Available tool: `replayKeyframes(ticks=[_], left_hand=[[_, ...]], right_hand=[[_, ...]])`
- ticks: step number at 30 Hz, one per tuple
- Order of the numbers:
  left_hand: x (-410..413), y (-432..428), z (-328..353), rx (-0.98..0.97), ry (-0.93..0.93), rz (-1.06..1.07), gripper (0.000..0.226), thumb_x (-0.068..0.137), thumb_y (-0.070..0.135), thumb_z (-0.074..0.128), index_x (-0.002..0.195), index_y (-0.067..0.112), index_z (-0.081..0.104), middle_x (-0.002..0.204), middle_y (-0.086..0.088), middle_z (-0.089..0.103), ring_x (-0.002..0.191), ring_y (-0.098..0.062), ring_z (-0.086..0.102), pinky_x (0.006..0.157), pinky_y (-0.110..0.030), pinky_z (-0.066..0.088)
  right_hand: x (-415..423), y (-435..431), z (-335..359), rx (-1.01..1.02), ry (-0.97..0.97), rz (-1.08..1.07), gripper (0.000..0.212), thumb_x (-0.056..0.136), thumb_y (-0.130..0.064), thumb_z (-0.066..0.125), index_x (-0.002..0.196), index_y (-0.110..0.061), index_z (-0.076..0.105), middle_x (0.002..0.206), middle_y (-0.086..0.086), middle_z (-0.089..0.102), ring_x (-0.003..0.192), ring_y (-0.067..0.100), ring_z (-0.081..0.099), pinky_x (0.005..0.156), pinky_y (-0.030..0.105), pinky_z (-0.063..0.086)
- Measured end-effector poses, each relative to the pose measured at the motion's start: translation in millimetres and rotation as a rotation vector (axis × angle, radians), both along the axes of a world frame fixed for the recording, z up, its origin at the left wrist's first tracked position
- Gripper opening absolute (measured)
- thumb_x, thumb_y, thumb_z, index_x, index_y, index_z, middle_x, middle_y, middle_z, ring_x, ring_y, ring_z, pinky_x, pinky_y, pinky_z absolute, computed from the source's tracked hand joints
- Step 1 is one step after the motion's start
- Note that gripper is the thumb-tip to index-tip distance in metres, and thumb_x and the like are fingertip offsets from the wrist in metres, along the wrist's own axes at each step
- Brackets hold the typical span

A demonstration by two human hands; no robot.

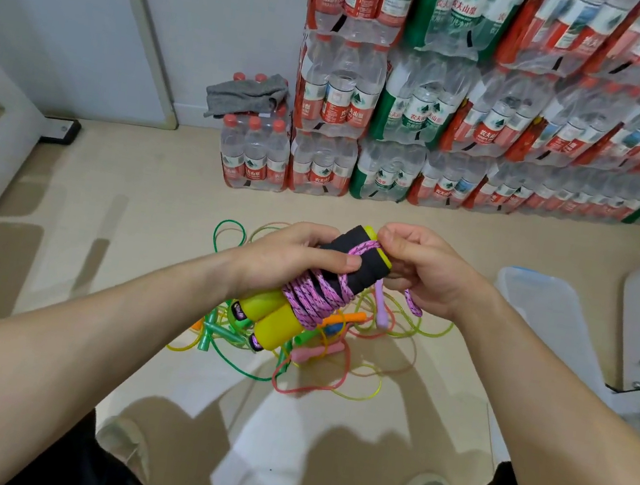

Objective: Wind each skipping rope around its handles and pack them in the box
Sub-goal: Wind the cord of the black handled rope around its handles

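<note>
The pair of yellow plastic handles (282,319) with black foam grips lies side by side in mid-air above the floor (107,210). Its long axis is tilted, the yellow ends pointing down towards the person and the foam ends up and away to the right. A purple braided rope (316,298) is coiled round their middle. The left hand (291,254) grips both handles from the left, thumb across the foam. The right hand (426,270) has its fingers (394,236) curled, pinching the rope at the far end, with a short loop hanging below the palm. Underneath, a tangle of loose ropes (314,353) in green, yellow, pink and orange lies on the floor. To the right stands a clear plastic box (540,312); it is too translucent to tell its contents.
</note>
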State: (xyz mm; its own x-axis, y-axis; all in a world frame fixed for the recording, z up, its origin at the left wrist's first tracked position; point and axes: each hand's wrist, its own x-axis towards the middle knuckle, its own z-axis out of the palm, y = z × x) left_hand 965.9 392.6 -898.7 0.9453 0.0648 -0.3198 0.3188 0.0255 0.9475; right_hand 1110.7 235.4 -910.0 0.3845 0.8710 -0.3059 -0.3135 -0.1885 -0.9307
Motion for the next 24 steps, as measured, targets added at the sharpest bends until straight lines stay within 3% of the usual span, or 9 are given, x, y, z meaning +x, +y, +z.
replayKeyframes(ticks=[3,6,8,10,13,16,20,22,24], left_hand=[[-4,-6,3,-0.108,-0.008,0.04,0.038,0.081,0.025,0.069,0.11,-0.001,0.067,0.088,-0.014,0.069,0.076,-0.025,0.065,0.067,-0.028,0.055],[-5,-10,8,-0.171,-0.044,0.134,0.011,0.086,0.02,0.072,0.087,0.009,0.072,0.074,-0.009,0.067,0.063,-0.019,0.063,0.059,-0.025,0.053],[-4,-8,12,-0.188,-0.073,0.219,0.021,0.091,0.018,0.067,0.072,0.007,0.064,0.06,-0.005,0.06,0.051,-0.018,0.058,0.049,-0.025,0.05],[-5,-7,14,-0.164,-0.077,0.213,0.022,0.091,0.019,0.066,0.078,0.003,0.059,0.06,-0.009,0.058,0.047,-0.021,0.057,0.045,-0.026,0.049],[-4,-4,13,-0.209,-0.08,0.221,0.017,0.095,0.014,0.061,0.09,-0.001,0.057,0.071,-0.02,0.058,0.049,-0.027,0.059,0.043,-0.031,0.052],[-2,2,14,-0.263,-0.096,0.229,0.017,0.091,0.015,0.062,0.095,0.0,0.057,0.08,-0.023,0.061,0.057,-0.03,0.06,0.05,-0.036,0.056],[-4,3,5,-0.331,-0.106,0.271,0.016,0.094,0.011,0.06,0.103,-0.002,0.061,0.088,-0.021,0.063,0.065,-0.029,0.061,0.064,-0.041,0.055],[-5,2,0,-0.349,-0.094,0.347,0.017,0.098,0.011,0.056,0.111,0.001,0.056,0.086,-0.018,0.064,0.063,-0.03,0.062,0.059,-0.042,0.056],[-3,2,-5,-0.316,-0.107,0.365,0.022,0.101,0.016,0.054,0.118,0.003,0.053,0.085,-0.015,0.065,0.063,-0.031,0.064,0.06,-0.043,0.057]], right_hand=[[1,-3,0,0.025,0.083,0.007,0.03,0.092,-0.024,0.062,0.064,-0.02,0.07,0.052,-0.01,0.034,0.044,-0.001,0.025,0.045,0.017,0.01],[-1,-3,-3,-0.001,0.115,-0.007,0.029,0.089,-0.014,0.057,0.067,-0.021,0.074,0.052,-0.01,0.03,0.044,-0.001,0.024,0.045,0.018,0.007],[-8,-1,-10,-0.024,0.107,-0.03,0.042,0.091,0.001,0.053,0.065,-0.024,0.075,0.052,-0.01,0.031,0.045,0.0,0.023,0.044,0.017,0.008],[-17,0,-14,-0.043,0.097,-0.05,0.056,0.093,0.009,0.043,0.056,-0.025,0.07,0.051,-0.012,0.031,0.045,0.0,0.023,0.044,0.017,0.01],[-25,1,-12,0.0,0.141,-0.079,0.043,0.091,-0.004,0.05,0.059,-0.026,0.067,0.053,-0.009,0.027,0.046,0.002,0.018,0.045,0.018,0.007],[-26,4,-9,0.04,0.191,-0.141,0.02,0.087,-0.015,0.054,0.077,-0.024,0.069,0.06,-0.003,0.021,0.052,0.006,0.012,0.043,0.017,0.008],[-34,8,-8,0.045,0.253,-0.16,0.016,0.093,-0.014,0.047,0.099,-0.019,0.06,0.065,-0.001,0.034,0.052,0.008,0.014,0.044,0.019,0.007],[-39,12,-9,0.021,0.135,-0.179,0.007,0.091,-0.023,0.057,0.095,-0.018,0.056,0.068,-0.002,0.04,0.05,0.006,0.021,0.044,0.018,0.01],[-46,16,-10,-0.018,-0.135,-0.207,0.019,0.097,-0.033,0.06,0.082,-0.022,0.059,0.066,-0.005,0.038,0.049,0.005,0.024,0.043,0.018,0.015]])
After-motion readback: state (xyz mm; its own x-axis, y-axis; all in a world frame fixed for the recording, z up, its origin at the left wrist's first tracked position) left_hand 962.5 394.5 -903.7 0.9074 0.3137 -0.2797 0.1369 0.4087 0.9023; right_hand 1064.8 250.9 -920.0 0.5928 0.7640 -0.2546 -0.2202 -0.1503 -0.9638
